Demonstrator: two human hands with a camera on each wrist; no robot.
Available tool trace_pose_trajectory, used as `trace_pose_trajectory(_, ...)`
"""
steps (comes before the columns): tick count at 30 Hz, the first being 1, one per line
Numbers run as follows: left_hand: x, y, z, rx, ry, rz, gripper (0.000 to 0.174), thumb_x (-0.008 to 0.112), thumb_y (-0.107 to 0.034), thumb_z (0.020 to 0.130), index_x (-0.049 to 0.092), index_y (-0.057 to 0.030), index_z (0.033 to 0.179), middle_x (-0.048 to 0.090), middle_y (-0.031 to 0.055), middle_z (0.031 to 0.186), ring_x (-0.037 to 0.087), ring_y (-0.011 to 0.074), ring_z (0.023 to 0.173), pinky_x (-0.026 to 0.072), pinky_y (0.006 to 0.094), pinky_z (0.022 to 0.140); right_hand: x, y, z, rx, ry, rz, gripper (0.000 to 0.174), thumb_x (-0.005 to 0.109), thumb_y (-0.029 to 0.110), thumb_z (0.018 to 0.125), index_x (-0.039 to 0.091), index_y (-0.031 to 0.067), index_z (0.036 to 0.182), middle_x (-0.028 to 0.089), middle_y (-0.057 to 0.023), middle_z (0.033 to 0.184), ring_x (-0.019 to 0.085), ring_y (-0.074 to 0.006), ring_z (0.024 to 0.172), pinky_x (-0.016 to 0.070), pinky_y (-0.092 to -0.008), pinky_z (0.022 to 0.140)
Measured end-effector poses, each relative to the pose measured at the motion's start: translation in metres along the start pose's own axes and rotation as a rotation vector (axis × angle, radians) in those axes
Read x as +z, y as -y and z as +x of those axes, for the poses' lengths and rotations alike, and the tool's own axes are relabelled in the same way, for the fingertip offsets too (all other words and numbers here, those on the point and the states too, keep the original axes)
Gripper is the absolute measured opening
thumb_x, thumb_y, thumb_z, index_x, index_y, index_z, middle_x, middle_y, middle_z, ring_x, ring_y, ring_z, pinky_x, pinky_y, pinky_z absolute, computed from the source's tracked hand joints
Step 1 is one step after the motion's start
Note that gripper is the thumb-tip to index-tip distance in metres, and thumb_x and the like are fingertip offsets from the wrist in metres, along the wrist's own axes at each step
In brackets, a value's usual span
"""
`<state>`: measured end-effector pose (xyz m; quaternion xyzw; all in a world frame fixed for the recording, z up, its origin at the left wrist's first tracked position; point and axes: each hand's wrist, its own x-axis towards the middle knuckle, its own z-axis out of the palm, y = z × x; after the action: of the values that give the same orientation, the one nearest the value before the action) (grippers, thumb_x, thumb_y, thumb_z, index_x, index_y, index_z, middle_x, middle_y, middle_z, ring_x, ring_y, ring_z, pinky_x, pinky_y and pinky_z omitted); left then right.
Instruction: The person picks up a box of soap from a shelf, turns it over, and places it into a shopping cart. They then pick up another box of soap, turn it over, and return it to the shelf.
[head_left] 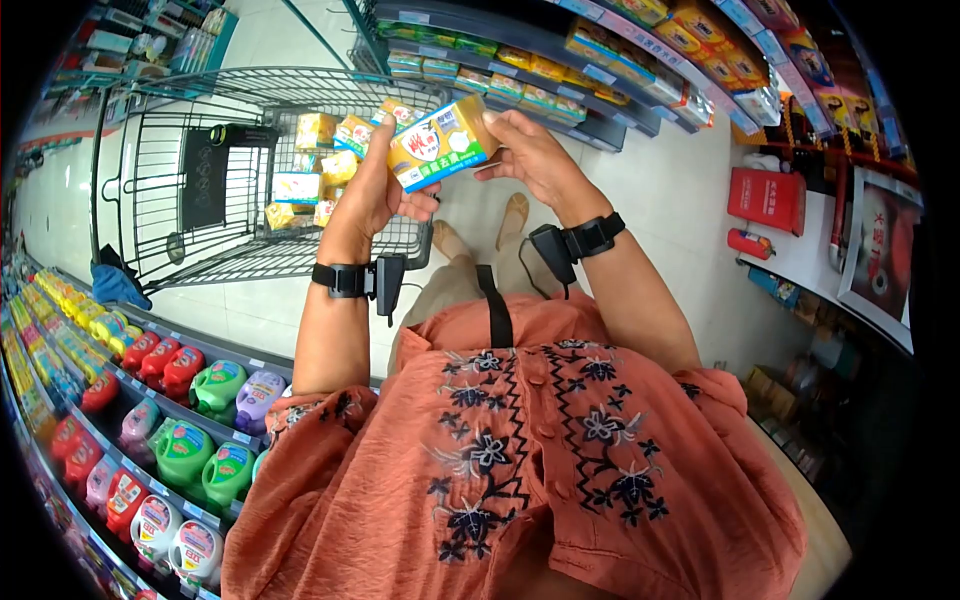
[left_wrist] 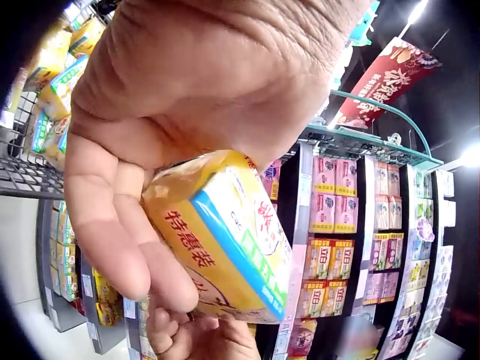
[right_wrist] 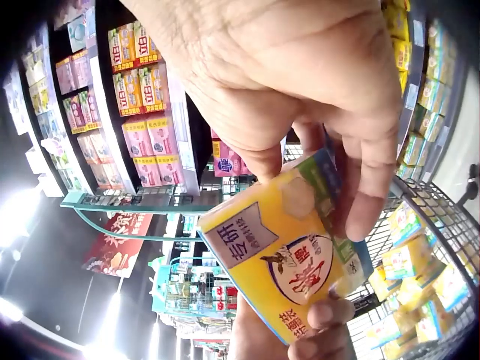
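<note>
A yellow, blue and green pack of soap [head_left: 437,150] is held up between both hands, tilted in front of the body. My left hand [head_left: 370,195] grips its left end, thumb along the side and fingers beneath. At the upper right corner, my right hand [head_left: 540,160] pinches the pack with thumb and fingers. The left wrist view shows the pack's yellow side [left_wrist: 202,251] under the left hand. In the right wrist view, right fingers [right_wrist: 371,172] bend over one edge, while left fingertips hold the lower end. Similar soap packs [head_left: 330,165] lie in the cart behind.
A wire shopping cart [head_left: 290,262] stands ahead to the left. Shelves of boxed soap [head_left: 490,75] run along the far side. Detergent bottles [head_left: 185,450] line a low shelf at the left. A red box [head_left: 766,198] and a white display stand to the right.
</note>
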<state>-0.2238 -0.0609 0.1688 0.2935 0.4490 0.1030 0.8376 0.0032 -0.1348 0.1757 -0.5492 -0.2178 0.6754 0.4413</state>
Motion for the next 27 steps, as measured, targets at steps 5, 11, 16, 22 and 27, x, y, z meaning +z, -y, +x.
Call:
trace_pose_trajectory(5, 0.007, 0.004, -0.001, -0.027, 0.035, 0.085, 0.091, 0.021, -0.08, 0.095, 0.062, -0.0023, 0.118, 0.07, 0.0178, 0.078, 0.071, 0.0249, 0.059, 0.0591, 0.0331, 0.05, -0.006, -0.004, -0.006, -0.015, -0.045, -0.02, 0.048, 0.056, 0.045, 0.102, 0.052, 0.0001, 0.118, 0.065, -0.0164, 0.105, 0.07, -0.0247, 0.089, 0.0602, -0.0373, 0.079)
trace_pose_trajectory(11, 0.013, 0.007, 0.003, 0.026, 0.052, 0.189, 0.088, 0.021, -0.077, 0.097, 0.054, -0.0048, 0.136, 0.07, 0.0201, 0.112, 0.072, 0.0305, 0.093, 0.0626, 0.0432, 0.071, -0.011, -0.01, -0.019, -0.033, -0.083, -0.019, 0.049, 0.058, 0.045, 0.102, 0.051, -0.0006, 0.117, 0.064, -0.0173, 0.106, 0.071, -0.0256, 0.085, 0.0608, -0.0364, 0.074)
trace_pose_trajectory(16, 0.028, 0.019, 0.008, 0.122, 0.032, -0.058, 0.076, 0.032, -0.069, 0.101, 0.048, -0.0085, 0.143, 0.063, 0.0167, 0.131, 0.065, 0.0335, 0.116, 0.0599, 0.0518, 0.085, -0.013, -0.011, -0.029, 0.01, -0.084, -0.008, 0.049, 0.057, 0.045, 0.102, 0.051, -0.001, 0.118, 0.064, -0.017, 0.108, 0.071, -0.0247, 0.08, 0.0604, -0.0341, 0.067)
trace_pose_trajectory(22, 0.053, 0.026, 0.01, 0.131, 0.051, -0.11, 0.073, 0.041, -0.067, 0.099, 0.047, -0.0093, 0.144, 0.064, 0.0176, 0.127, 0.067, 0.0314, 0.111, 0.0634, 0.0427, 0.07, -0.033, 0.0, -0.045, 0.083, -0.053, -0.042, 0.06, 0.055, 0.051, 0.101, 0.049, -0.0019, 0.13, 0.062, -0.0147, 0.11, 0.069, -0.0221, 0.078, 0.0588, -0.0323, 0.064)
trace_pose_trajectory(27, 0.084, 0.037, 0.009, 0.075, 0.171, -0.131, 0.072, 0.043, -0.066, 0.098, 0.048, -0.0091, 0.143, 0.067, 0.0161, 0.123, 0.07, 0.0259, 0.1, 0.063, 0.039, 0.064, -0.068, 0.004, -0.062, 0.104, -0.012, -0.047, 0.063, 0.053, 0.055, 0.101, 0.051, -0.001, 0.129, 0.065, -0.0119, 0.1, 0.068, -0.0175, 0.07, 0.059, -0.0304, 0.06)
